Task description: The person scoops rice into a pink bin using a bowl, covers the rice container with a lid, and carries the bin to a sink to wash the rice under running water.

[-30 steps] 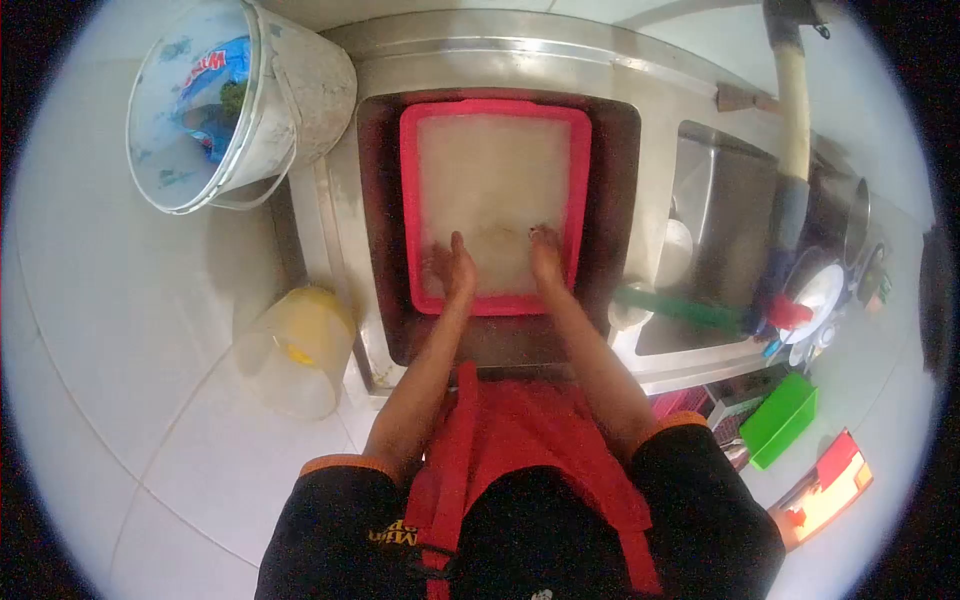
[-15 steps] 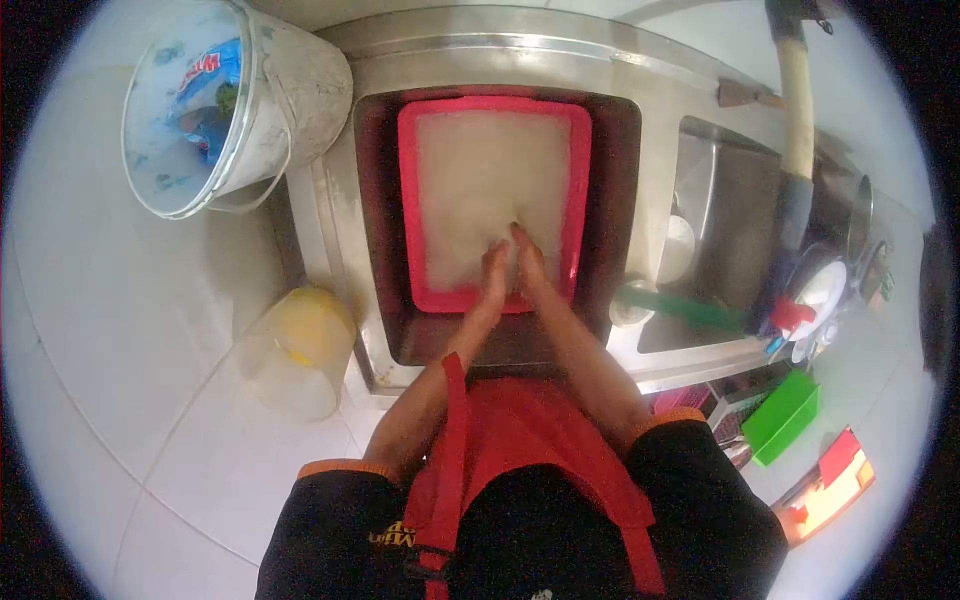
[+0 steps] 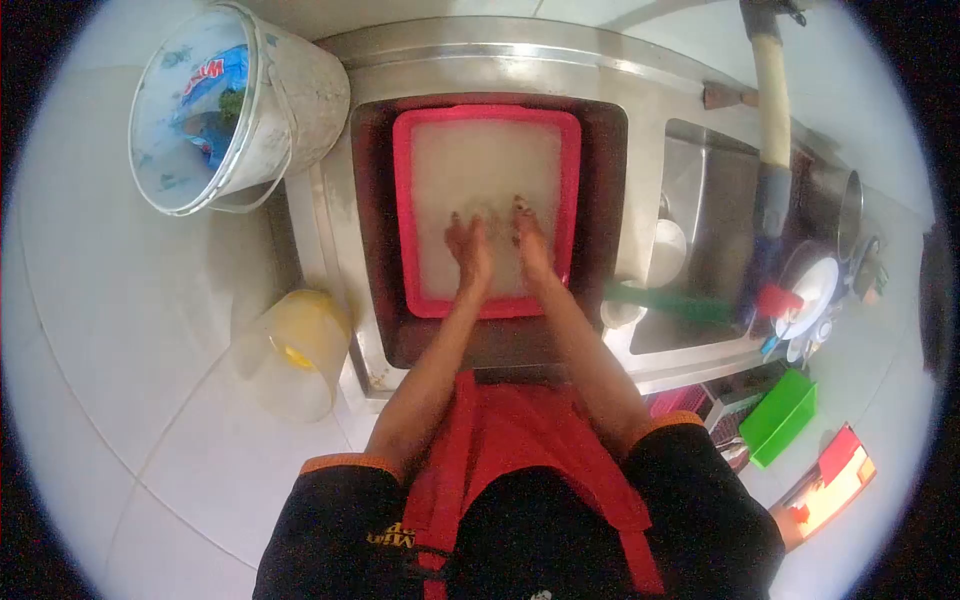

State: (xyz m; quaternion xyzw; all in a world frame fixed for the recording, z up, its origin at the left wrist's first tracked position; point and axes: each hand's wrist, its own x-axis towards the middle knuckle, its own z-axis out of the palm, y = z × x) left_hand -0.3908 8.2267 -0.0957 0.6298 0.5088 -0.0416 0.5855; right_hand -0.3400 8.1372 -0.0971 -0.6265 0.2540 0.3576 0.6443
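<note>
A rectangular pink tub [image 3: 404, 215] sits inside the left basin [image 3: 385, 330] of a steel sink. Cloudy, pale liquid [image 3: 480, 150] fills it, and what lies under the surface is hidden. My left hand [image 3: 468, 248] is over the near part of the tub, fingers apart, with the tips at the liquid. Beside it, a short gap to the right, my right hand [image 3: 532, 240] is stretched forward with its fingers extended and the fingertips wet. Nothing shows in either hand.
A white bucket [image 3: 310, 100] holding a blue packet stands at the left. Below it is a translucent container [image 3: 300, 370] with yellow inside. A second basin [image 3: 700, 250], a green handle [image 3: 670, 302], dishes [image 3: 815, 290] and a green bin [image 3: 780, 415] are on the right.
My hands were close together, palms facing, near the tub's front. Now they have moved apart, the left one shifting left, and the liquid between them is stirred.
</note>
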